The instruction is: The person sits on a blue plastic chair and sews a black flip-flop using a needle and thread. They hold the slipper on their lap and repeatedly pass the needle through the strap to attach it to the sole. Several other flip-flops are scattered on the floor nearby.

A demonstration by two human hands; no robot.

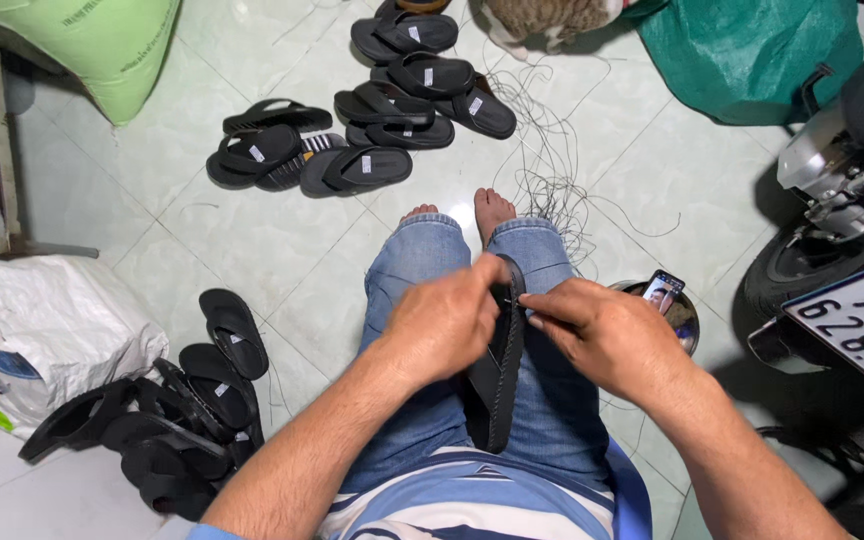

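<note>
Two hands meet over the lap on one black sandal (495,375); its long axis runs away from the body, upper end toward the feet; left hand (442,325) is closed around its edge; right hand (607,335) pinches, perhaps thread, at its rim.

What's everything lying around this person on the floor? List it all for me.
Sandal in hand: one, black, held on edge over the lap.
Far sandals: about ten, black, scattered on the tiles ahead.
Near sandals: a heap, black, count unclear, at the left.
Thread: a loose tangle, dark, by the feet.
Green sack: one, top left.
White bag: one, left.
Green bag: one, dark green, top right.
Motorbike: one, right edge.
Phone: one, on a round metal thing by the right knee.
Jeans: blue.
Feet: two, bare.
Left hand: grips the sandal.
Right hand: pinches at the sandal's edge.
</note>
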